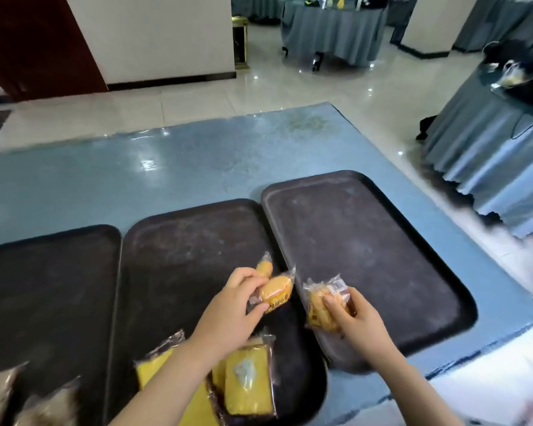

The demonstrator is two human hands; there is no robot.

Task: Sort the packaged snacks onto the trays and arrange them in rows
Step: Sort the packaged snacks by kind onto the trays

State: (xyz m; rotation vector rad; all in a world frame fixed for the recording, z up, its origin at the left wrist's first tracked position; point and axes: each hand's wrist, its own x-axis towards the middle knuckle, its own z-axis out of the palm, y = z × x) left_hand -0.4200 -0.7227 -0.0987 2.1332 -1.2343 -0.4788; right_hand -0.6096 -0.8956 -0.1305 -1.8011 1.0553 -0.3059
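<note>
Three dark trays sit side by side on a blue table (197,167): the left tray (43,287), the middle tray (182,241) and the right tray (366,241), which is set a bit farther back. The left hand (228,315) pinches two small orange snack packs (274,290) over the right edge of the middle tray. The right hand (360,324) grips one clear-wrapped pastry pack (323,305) at the near left corner of the right tray. Two yellow cake packs (246,382) lie at the near end of the middle tray, one partly hidden under the left forearm. Something blurry sits near the left tray's near edge, can't tell what. Draped round tables (333,35) stand far back and off to the right on the shiny tile floor.
</note>
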